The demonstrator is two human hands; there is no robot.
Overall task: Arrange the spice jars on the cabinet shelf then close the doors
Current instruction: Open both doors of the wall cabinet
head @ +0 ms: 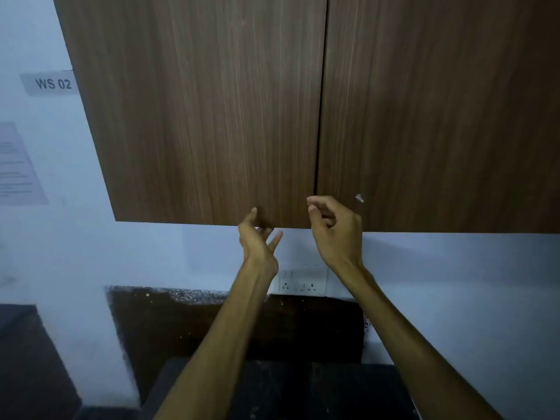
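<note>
A brown wood-grain wall cabinet fills the upper view, with its left door (212, 116) and right door (439, 116) both flat and meeting at a thin dark seam. No spice jars or shelf are visible; the doors hide the inside. My left hand (259, 237) is at the bottom edge of the left door, thumb on the door front, fingers spread below the edge. My right hand (335, 228) hovers at the bottom of the right door near the seam, fingers loosely curled and holding nothing.
A white wall socket plate (303, 283) sits below the cabinet. A dark speckled counter backsplash (188, 322) and a dark countertop (272, 389) lie underneath. A "WS 02" label (53, 83) and a paper sheet (18, 165) hang on the left wall.
</note>
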